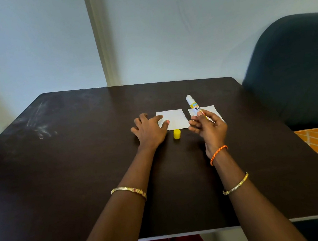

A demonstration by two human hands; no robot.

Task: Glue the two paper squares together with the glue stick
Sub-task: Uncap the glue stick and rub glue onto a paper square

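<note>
Label on glue stick (pixel 193 106): black letters "KI" are read on a white body below a yellow-blue band; the rest is covered by the fingers. The stick is uncapped, white tip raised and tilted away from the person, and it is pinched near its lower end between thumb and fingers of the right hand (pixel 208 125), held above the right paper square (pixel 213 111). The left hand (pixel 150 131) is laid flat with fingers spread, thumb and forefinger pressed on the left edge of the left paper square (pixel 174 119). The 2 squares are seen side by side, slightly apart, on the dark table (pixel 79 173). The yellow cap (pixel 177 134) is stood upright just in front of the left square.
</note>
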